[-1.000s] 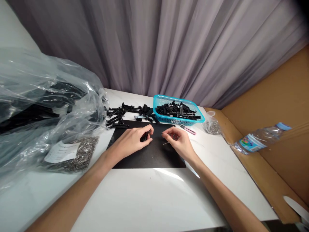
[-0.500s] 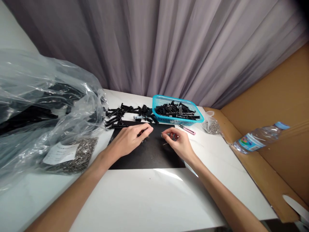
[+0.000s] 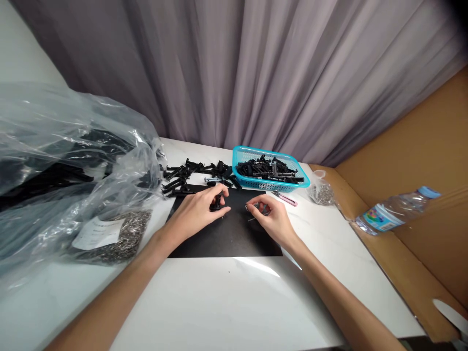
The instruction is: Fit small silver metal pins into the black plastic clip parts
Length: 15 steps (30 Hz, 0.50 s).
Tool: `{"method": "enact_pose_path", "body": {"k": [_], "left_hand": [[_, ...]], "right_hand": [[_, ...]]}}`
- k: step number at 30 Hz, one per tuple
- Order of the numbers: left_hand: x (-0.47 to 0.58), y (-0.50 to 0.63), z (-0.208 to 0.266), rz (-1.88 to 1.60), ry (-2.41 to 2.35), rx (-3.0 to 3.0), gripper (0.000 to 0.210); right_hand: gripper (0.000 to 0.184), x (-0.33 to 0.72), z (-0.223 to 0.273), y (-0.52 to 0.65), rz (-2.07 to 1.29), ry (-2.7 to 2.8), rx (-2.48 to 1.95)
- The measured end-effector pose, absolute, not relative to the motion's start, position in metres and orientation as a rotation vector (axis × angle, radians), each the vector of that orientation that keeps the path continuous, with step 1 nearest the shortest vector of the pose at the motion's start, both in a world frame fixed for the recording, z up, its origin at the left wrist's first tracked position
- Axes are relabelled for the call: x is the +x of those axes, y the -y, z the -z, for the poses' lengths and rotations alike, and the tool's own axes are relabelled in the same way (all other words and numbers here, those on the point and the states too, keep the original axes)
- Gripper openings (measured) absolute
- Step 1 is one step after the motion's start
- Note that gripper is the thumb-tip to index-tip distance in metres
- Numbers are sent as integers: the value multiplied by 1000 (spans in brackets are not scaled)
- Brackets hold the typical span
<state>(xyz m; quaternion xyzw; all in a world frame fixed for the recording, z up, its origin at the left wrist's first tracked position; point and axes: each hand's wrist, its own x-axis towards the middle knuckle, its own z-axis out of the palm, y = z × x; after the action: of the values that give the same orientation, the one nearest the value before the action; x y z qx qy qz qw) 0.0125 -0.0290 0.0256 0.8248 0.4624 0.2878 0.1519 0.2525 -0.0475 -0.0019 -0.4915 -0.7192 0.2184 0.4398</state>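
Over the black mat (image 3: 234, 239), my left hand (image 3: 193, 209) has its thumb and forefinger apart, with a black plastic part (image 3: 217, 203) in its curled fingers. The part is half hidden by the hand. A little to the right, my right hand (image 3: 272, 214) is closed, thumb against forefinger, on small thin metal wire pieces (image 3: 266, 209). Their exact shape is too small to make out. Several loose black plastic parts (image 3: 179, 178) lie in a pile behind my left hand. Beyond my right hand is a blue basket (image 3: 270, 185) full of similar parts.
A clear bag of small metal pieces (image 3: 127, 236) with a white label lies at left, beside a large plastic bag (image 3: 120, 117) holding black parts. Pink-handled cutters (image 3: 287, 199), a small bag of metal pieces (image 3: 322, 192) and a water bottle (image 3: 395, 212) are at right.
My left thumb and forefinger have spread apart, so the black plastic part in that hand now shows. My right hand stays about where it was, still pinched. The view has shifted slightly.
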Motion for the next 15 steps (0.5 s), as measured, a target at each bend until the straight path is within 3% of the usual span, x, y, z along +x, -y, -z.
{"method": "enact_pose_path", "body": {"k": [7,15], "left_hand": [[27,29,-27,-1106,-956,1814,47],[37,31,-15,-1106,-836,1692,25]], "right_hand": [[17,249,-8,55,-566,1691,-1185],[28,251,-18,57,-793,1602,-1140]]}}
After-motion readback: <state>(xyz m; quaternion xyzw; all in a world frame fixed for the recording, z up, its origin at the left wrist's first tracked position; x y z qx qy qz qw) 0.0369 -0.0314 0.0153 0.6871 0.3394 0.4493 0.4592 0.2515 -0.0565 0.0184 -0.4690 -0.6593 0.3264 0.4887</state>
